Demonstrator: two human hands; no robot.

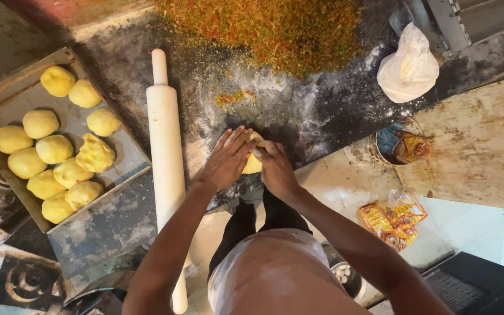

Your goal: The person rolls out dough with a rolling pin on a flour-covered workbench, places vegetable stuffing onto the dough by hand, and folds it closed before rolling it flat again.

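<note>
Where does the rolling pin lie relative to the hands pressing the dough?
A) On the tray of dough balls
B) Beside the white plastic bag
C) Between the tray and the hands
C: the rolling pin lies on the dark counter, with the tray on one side and the left hand and right hand on the dough on the other.

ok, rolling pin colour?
White, with a cream tinge: the rolling pin shows best in the head view, beside the left hand.

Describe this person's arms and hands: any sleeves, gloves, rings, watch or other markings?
Both forearms are bare to the frame edge, with no sleeves visible. The left hand and right hand wear no gloves; no ring, watch or bracelet shows. Pale flour dust seems to cling to the fingers.
</note>
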